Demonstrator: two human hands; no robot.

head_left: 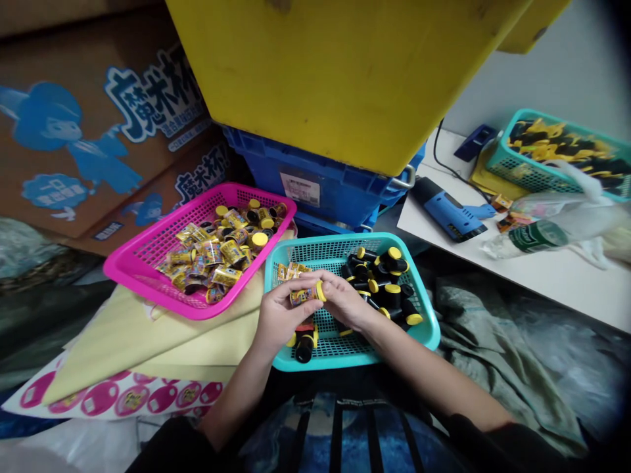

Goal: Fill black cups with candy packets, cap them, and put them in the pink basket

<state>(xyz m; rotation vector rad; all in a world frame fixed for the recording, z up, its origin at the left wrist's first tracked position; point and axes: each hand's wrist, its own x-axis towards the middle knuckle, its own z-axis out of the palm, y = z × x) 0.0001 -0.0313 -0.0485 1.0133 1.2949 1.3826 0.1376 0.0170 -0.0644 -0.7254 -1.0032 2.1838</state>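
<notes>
Over the teal basket (428,315), my left hand (279,314) is closed around a small yellow-capped canister (305,295) with a printed yellow wrapper. It lies sideways, its cap to the right. My right hand (342,303) meets it at the cap end, fingers closed against it, partly hiding the far side. Black canisters with yellow caps (392,295) fill the basket's right side. Flat printed wrappers (290,270) lie at its left, behind my left hand. More black canisters (304,348) rest in the near left corner.
A pink basket (133,292) of wrapped canisters (211,253) stands left. Behind are a yellow bin (335,72), a blue crate (335,187) and cardboard boxes (93,151). The right table (517,276) carries a blue heat gun (448,210), a bottle (535,235) and another teal basket (507,148).
</notes>
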